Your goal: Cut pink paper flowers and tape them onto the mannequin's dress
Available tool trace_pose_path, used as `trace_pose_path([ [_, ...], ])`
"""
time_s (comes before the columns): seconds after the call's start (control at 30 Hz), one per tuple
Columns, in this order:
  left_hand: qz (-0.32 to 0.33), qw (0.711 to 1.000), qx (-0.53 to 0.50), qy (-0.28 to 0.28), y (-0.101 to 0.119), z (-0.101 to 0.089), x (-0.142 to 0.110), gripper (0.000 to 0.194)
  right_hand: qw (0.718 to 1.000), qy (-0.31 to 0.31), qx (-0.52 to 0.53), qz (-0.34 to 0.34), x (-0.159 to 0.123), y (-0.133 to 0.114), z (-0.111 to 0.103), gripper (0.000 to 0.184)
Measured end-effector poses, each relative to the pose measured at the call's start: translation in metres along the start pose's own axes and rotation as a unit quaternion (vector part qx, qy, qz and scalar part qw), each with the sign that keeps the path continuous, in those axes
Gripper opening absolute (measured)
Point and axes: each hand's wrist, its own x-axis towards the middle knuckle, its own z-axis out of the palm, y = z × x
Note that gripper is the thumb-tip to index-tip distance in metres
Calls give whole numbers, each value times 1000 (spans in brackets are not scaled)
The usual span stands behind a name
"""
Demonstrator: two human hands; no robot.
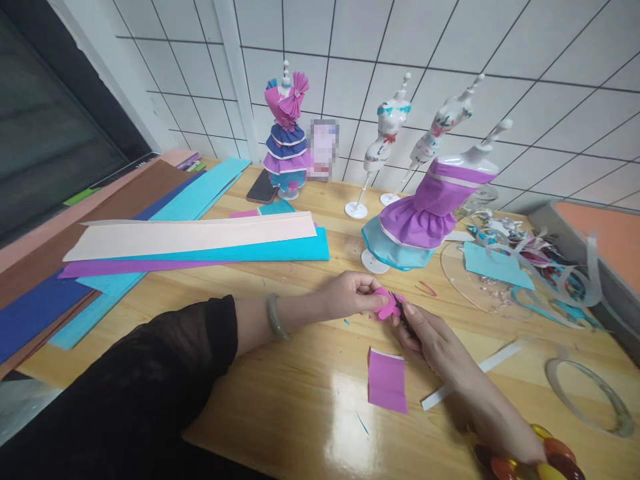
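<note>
1. Presently, your left hand (350, 293) is closed in a pinch, thumb against fingers, on the pink piece (385, 305).
2. Your right hand (427, 333) is closed around a dark tool (404, 319), whose tip meets the pink piece; the exact kind of tool cannot be told, as your fingers cover much of it.
3. The pink piece is between your two hands, on the near side of the purple dress form (430, 207). Its edge is rounded and lobed.
4. Below your hands, a purple scrap (387, 381) with a pale top edge lies flat on the table (280, 427).
5. A white strip (500, 358) lies slantwise, crossing beneath your right forearm. Farther right you have a tape ring (590, 397).
6. Your left wrist bears a bangle (277, 317); your right wrist bears amber beads (530, 460).
7. To your left, a pale pink strip (200, 235) lies over a blue strip (300, 245) and a purple strip (150, 268).
8. At the back, a frilled form (286, 150) stands upright, a phone (263, 187) just beside its base. Two white forms, one nearer (393, 130) and one behind (440, 127), stand between it and the purple dress form.
9. On your right, a blue sheet (497, 265) rests among small trimmings (500, 230).
</note>
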Motion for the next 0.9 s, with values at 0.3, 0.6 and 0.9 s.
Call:
trace_pose_path([
  [0.3,-4,1000,1,2,1,0,0,28,1000,-8,-3,8,0,1,-2,46],
  [0.6,1,1000,7,-3,2,-2,0,25,1000,-15,10,6,0,4,-3,43],
  [0.9,26,999,34,-9,-8,-3,2,25,1000,-18,-4,-11,-1,3,-3,45],
])
